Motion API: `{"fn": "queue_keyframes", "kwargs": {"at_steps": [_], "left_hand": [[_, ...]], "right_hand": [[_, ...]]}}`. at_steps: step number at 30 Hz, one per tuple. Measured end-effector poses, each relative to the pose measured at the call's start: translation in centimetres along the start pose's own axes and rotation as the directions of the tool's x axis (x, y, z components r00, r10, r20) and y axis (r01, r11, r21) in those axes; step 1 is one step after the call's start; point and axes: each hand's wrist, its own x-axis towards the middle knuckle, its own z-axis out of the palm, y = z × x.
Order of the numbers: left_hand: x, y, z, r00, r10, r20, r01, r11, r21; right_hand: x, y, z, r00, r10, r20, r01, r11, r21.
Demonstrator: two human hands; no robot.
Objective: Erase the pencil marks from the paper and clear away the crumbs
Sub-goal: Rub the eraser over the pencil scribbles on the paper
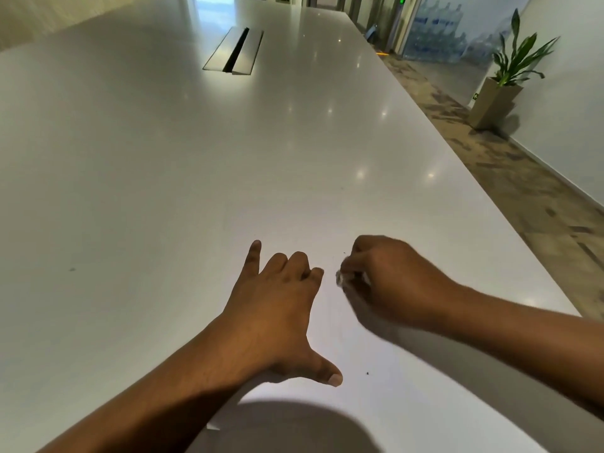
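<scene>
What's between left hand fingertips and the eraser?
Head view: just a narrow strip of bare paper between left hand and the eraser the right hand pinches.

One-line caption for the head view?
Head view: left hand presses the paper flat while right hand pinches a small eraser over it.

Office: long conference table, cable hatch.

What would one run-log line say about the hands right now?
left hand: presses paper | right hand: grips eraser on paper | crumb: uncleared
</scene>
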Motion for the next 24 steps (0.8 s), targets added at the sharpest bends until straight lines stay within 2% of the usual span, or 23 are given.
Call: {"fn": "queue_keyframes", "kwargs": {"at_steps": [1,3,6,7,11,15,17,19,21,22,24], "left_hand": [[0.0,0.0,0.0,1.000,0.001,-0.003,-0.001,1.000,0.006],[0.0,-0.1,0.1,1.000,0.002,-0.004,-0.002,1.000,0.004],[0.0,-0.2,0.1,1.000,0.004,-0.003,-0.004,1.000,-0.004],[0.0,-0.2,0.1,1.000,0.004,-0.002,-0.004,1.000,-0.002],[-0.1,-0.2,0.0,1.000,0.002,-0.002,-0.002,1.000,0.008],[-0.1,-0.3,0.2,1.000,-0.009,0.004,0.009,1.000,-0.013],[-0.2,-0.3,0.3,1.000,-0.026,-0.014,0.026,0.999,-0.038],[-0.2,-0.2,0.5,0.999,-0.041,-0.035,0.039,0.997,-0.065],[-0.2,-0.2,0.5,0.998,-0.049,-0.042,0.046,0.996,-0.074],[-0.2,-0.2,0.5,0.998,-0.052,-0.040,0.049,0.996,-0.077],[-0.3,-0.1,0.5,0.998,-0.055,-0.034,0.052,0.994,-0.095]], "right_hand": [[0.2,0.4,0.1,0.999,0.035,-0.027,-0.035,0.999,0.012],[-1.1,-0.6,0.2,1.000,-0.027,-0.006,0.027,0.999,0.047],[-4.0,-3.6,0.1,0.964,-0.162,0.212,0.134,0.981,0.141],[-3.7,-3.5,0.0,0.962,-0.159,0.221,0.131,0.982,0.135],[-1.5,-1.5,0.2,0.997,-0.054,0.061,0.049,0.996,0.070],[-3.1,-4.6,0.6,0.955,-0.194,0.226,0.167,0.977,0.131],[-1.3,-3.5,0.7,0.975,-0.161,0.152,0.154,0.986,0.057],[2.1,-1.1,0.5,1.000,-0.018,-0.013,0.018,1.000,-0.018],[3.8,1.0,0.2,0.989,0.126,-0.075,-0.127,0.992,-0.005],[3.7,1.1,0.4,0.989,0.124,-0.078,-0.124,0.992,0.005],[1.9,-0.8,0.7,0.999,-0.006,-0.039,0.007,1.000,0.023]]}}
